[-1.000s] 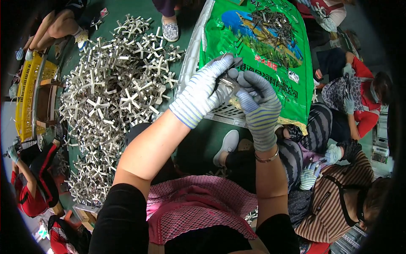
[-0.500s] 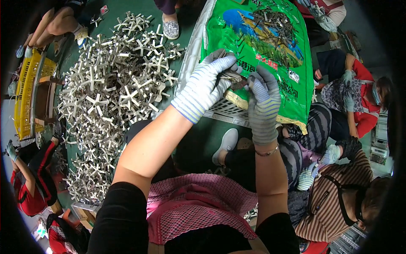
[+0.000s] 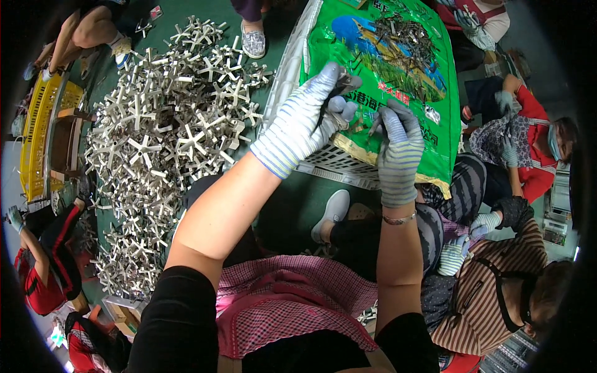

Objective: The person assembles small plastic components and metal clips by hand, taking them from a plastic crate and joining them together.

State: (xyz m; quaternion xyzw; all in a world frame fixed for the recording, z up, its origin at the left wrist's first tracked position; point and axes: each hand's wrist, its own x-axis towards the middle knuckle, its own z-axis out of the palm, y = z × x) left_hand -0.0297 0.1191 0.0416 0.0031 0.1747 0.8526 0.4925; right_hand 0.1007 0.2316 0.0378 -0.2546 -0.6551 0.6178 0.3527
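Note:
Over the near part of a green printed sack (image 3: pixel 438 165), my left hand (image 3: pixel 301 121) in a striped work glove is closed around a small dark piece (image 3: pixel 349 81), mostly hidden by the fingers. To its right, a little apart, my right hand (image 3: pixel 400 149), gloved alike, pinches a thin dark sliver (image 3: pixel 375 126); its exact kind is too small to tell. The sack lies across a white plastic crate (image 3: pixel 339 166). Loose dark slivers (image 3: pixel 407 40) are heaped on the sack's far part.
A large pile of whitish star-shaped parts (image 3: pixel 143 149) covers the green floor on the left. Beyond it stands a yellow crate (image 3: pixel 37 133). Co-workers sit on both sides; one in a striped top (image 3: pixel 476 304) is close to my right arm.
My hands have drawn apart: the right has shifted slightly right, away from the left. A thin dark sliver now shows in the right fingertips, apart from the left hand's piece.

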